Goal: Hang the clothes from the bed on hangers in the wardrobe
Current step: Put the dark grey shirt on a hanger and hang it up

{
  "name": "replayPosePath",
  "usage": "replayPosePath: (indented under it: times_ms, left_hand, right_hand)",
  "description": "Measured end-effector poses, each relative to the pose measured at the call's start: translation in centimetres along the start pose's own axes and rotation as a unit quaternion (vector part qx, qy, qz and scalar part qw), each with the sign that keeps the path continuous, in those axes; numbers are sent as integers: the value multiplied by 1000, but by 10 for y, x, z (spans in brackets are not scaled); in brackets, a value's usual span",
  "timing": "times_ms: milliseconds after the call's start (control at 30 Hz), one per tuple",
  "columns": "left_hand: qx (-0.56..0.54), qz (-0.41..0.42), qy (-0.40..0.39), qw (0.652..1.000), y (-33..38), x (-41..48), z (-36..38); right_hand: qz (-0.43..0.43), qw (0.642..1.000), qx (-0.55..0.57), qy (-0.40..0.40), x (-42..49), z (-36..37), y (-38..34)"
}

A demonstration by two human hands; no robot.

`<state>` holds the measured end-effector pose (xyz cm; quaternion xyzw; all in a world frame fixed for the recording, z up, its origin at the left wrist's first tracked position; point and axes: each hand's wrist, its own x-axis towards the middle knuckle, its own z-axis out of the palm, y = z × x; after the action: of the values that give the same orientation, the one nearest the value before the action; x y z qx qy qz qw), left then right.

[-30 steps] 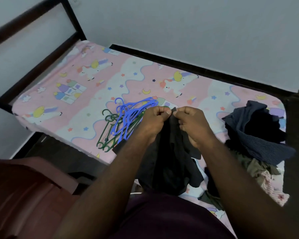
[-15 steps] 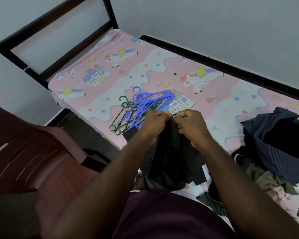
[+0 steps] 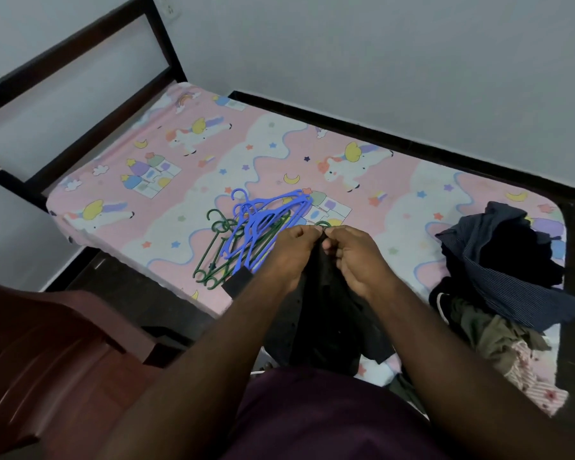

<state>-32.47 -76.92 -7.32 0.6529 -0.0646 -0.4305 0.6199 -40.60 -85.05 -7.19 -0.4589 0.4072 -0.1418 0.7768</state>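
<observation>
A black shirt [image 3: 326, 313] hangs over the near edge of the bed [image 3: 186, 161], which has a pink unicorn sheet. My left hand [image 3: 292, 250] and my right hand [image 3: 352, 257] pinch the shirt's top edge, close together. A small green hanger hook [image 3: 322, 224] pokes up between my fingertips. A heap of blue and green plastic hangers [image 3: 253, 230] lies on the sheet just left of my left hand. A pile of dark, olive and floral clothes [image 3: 502, 270] sits on the bed's right end.
A dark red-brown plastic chair [image 3: 47, 353] stands at the lower left, beside the bed. The dark bed frame and headboard [image 3: 80, 78] rise at the left. A pale wall runs behind the bed. No wardrobe is in view.
The view has swung left and come closer to the bed. Both hands still pinch the shirt's top, and a green hook now shows between the fingertips.
</observation>
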Motion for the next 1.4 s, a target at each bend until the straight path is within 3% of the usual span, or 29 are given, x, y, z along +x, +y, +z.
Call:
replayPosePath:
  times_ms: [233, 367, 467, 600, 733, 800, 867, 900, 967, 1000, 1100, 1200, 1300, 1400]
  left_hand:
    - [49, 9, 20, 999, 11, 16, -15]
    - [75, 36, 40, 996, 9, 26, -19]
    - [86, 33, -23, 995, -3, 21, -28]
    - [223, 16, -141, 965, -41, 17, -48]
    - [226, 34, -64, 971, -54, 21, -65]
    - [245, 35, -36, 968, -44, 26, -76]
    - [287, 47, -31, 956, -27, 32, -85]
    - [299, 60, -25, 952, -17, 34, -87]
    - [288, 100, 0, 952, 1, 37, -85]
    - [268, 118, 22, 956, 8, 36, -81]
    - [197, 124, 85, 969, 2, 32, -72]
    - [186, 35, 68, 980, -46, 14, -64]
    - [180, -47, 24, 982, -93, -12, -56]
    - [187, -84, 13, 979, -105, -20, -54]
  right_hand:
    - [-85, 986, -146, -13, 2, 6, 6]
    - [-136, 938, -318, 11, -5, 10, 14]
    - [-153, 943, -289, 59, -2, 10, 8]
    - [-166, 943, -278, 79, 0, 8, -5]
    - [-111, 940, -324, 5, 0, -4, -6]
    - [-83, 877, -473, -31, 7, -17, -10]
    - [-68, 766, -639, -24, 18, -29, -19]
    - [-64, 728, -682, -1, 24, -35, -24]
    - [-70, 707, -702, 56, 31, -43, -33]
    - [-86, 721, -682, 87, 30, -44, -36]
    - [-135, 824, -521, 176, 17, -36, -16]
    - [-44, 934, -332, 123, -1, -18, 44]
    - [44, 954, -294, 37, -14, -8, 90]
    - [53, 964, -260, 32, -13, -5, 99]
